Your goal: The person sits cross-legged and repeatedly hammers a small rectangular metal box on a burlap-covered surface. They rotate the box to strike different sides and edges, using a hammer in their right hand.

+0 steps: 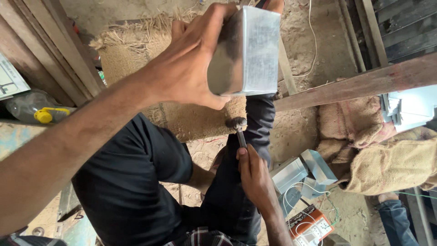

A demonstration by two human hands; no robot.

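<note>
Metal box, grey sheet steel, gripped by left hand over burlap sack; right hand closed on hammer. More boxes on floor.

Left hand, upper centre of frame, arm extended, fingers clamped wide. Right hand, lower centre, fist closed, thumb upward.

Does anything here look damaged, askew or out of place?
Nothing looks damaged. The left hand holds a metal box tilted; the right hand grips a small hammer. More metal boxes lie scattered on the dirt floor.
</note>
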